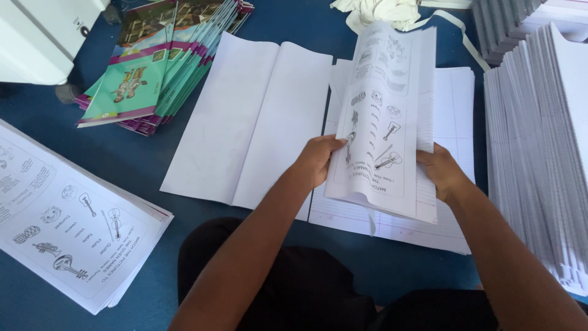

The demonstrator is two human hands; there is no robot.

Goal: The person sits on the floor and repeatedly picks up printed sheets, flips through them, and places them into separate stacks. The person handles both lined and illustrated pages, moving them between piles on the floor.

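While the left hand [318, 160] and right hand [442, 171] each hold a clamped grip on opposite side edges of the printed sheet bundle [384, 116], it stands tilted above ruled sheets [454, 122], bare blue desk [141, 159] leftward.

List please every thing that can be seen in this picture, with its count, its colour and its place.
printed sheets: one thin sheaf, white with black drawings, held up at the centre right
ruled paper: one pile, white, flat under the held sheets
blank folded sheet: one, white, open flat at the centre
printed stack: one pile, white with drawings, lower left
coloured booklets: one fanned pile, teal and purple, upper left
white stacks: count unclear, right edge
crumpled cloth: one, whitish, top edge
white machine: one, top left corner
blue surface: under everything
left hand: grips the sheaf's left edge
right hand: grips its right edge
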